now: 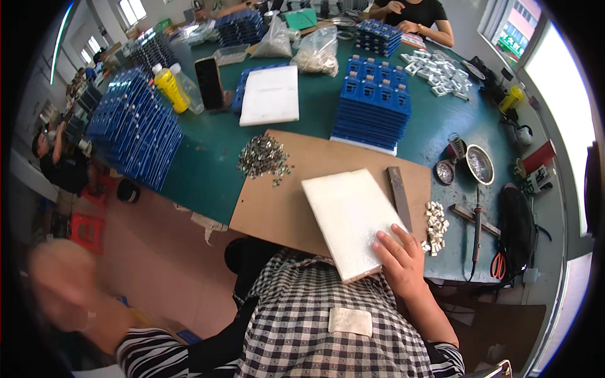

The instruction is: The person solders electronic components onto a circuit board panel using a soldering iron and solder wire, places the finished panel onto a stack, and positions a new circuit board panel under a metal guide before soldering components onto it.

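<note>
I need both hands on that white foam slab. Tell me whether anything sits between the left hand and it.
Nothing on the table blocks it. The right hand already rests on the white rectangular foam slab. The left hand is blurred, out to the left over the floor. Between them lie only the person's checked shirt and bare brown cardboard sheet.

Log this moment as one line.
right hand: flat on white slab | left hand: blurred, off table, grip unclear | slab: on brown board | nearby: metal bits, white parts
</note>
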Demonstrator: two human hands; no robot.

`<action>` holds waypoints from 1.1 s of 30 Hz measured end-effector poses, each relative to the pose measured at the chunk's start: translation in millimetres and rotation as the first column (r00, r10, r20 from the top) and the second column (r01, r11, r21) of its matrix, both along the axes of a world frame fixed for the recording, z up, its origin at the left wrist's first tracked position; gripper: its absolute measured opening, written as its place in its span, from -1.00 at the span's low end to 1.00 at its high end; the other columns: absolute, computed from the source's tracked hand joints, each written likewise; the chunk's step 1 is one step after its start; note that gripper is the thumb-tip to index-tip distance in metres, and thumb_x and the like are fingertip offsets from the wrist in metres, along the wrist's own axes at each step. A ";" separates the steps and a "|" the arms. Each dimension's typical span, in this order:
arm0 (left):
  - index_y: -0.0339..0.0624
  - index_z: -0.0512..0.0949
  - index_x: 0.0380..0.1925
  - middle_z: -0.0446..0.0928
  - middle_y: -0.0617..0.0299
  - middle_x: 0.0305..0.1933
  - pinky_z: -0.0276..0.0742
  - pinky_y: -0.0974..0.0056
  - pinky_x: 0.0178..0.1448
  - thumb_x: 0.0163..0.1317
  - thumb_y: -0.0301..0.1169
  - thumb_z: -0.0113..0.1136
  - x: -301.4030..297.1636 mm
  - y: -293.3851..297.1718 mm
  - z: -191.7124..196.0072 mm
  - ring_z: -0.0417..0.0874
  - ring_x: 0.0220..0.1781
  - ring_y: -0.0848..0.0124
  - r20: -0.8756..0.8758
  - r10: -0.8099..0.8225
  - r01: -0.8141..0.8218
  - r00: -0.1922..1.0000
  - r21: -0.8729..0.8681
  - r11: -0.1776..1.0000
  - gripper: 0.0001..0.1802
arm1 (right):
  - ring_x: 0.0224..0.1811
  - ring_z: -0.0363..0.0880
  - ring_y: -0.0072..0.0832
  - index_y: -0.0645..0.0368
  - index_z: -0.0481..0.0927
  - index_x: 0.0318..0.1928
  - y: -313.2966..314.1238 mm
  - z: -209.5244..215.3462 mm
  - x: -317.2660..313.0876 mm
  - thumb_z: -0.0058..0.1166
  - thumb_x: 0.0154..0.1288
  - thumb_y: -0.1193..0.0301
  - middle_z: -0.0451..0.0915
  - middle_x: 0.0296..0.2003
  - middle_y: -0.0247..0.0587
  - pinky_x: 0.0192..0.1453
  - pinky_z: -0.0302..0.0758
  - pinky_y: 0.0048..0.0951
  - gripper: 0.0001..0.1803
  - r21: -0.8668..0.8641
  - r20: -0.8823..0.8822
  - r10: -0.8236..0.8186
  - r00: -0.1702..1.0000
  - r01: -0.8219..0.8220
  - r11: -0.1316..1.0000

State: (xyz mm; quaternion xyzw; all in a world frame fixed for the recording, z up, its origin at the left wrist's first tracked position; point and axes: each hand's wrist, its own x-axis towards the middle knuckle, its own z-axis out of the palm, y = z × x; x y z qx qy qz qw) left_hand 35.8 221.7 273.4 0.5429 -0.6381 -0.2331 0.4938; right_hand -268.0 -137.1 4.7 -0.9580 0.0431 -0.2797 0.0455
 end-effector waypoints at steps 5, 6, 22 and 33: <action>-0.26 0.52 -0.02 0.40 0.36 -0.47 0.11 0.55 -0.48 0.61 -0.10 -0.20 -5.4 -134.9 -191.4 0.25 -0.53 0.67 -0.394 0.321 -0.257 0.861 0.207 0.944 -0.55 | -0.08 0.68 -0.09 0.26 0.47 0.03 -24.7 37.7 3.5 0.14 0.33 0.51 0.63 -0.02 0.12 -0.02 0.60 -0.22 -0.72 0.326 0.451 -0.038 0.892 -0.125 0.937; -0.25 0.52 -0.02 0.38 0.38 -0.46 0.08 0.54 -0.49 0.61 -0.08 -0.25 0.4 -161.8 -200.2 0.19 -0.55 0.68 -0.486 0.343 -0.288 0.804 0.186 0.939 -0.52 | -0.09 0.67 -0.17 0.27 0.45 0.07 -31.8 47.3 9.9 0.05 0.42 0.49 0.62 -0.02 0.08 -0.03 0.60 -0.23 -0.74 0.500 0.474 -0.087 0.876 -0.187 0.845; -0.07 0.49 -0.18 0.33 0.48 -0.58 -0.01 0.42 -0.63 0.39 0.00 0.17 138.7 -471.2 -158.6 0.16 -0.67 0.64 -0.430 0.461 -0.362 0.776 0.295 0.884 -0.63 | -0.61 0.44 -0.57 0.27 0.49 0.00 -259.5 131.2 197.9 0.00 0.48 0.17 0.54 -0.45 -0.27 -0.60 0.36 -0.52 -0.62 0.957 -0.065 -0.408 0.911 0.172 0.233; 0.10 0.44 -0.16 0.27 0.49 -0.51 -0.03 0.44 -0.55 0.36 0.06 0.16 157.4 -510.4 -214.7 0.13 -0.60 0.61 -0.380 0.527 -0.369 0.760 0.415 0.831 -0.66 | -0.64 0.32 -0.59 0.25 0.54 -0.06 -310.6 62.2 227.8 0.06 0.45 0.16 0.45 -0.53 -0.33 -0.61 0.25 -0.47 -0.63 0.957 -0.160 -0.486 0.859 0.255 0.135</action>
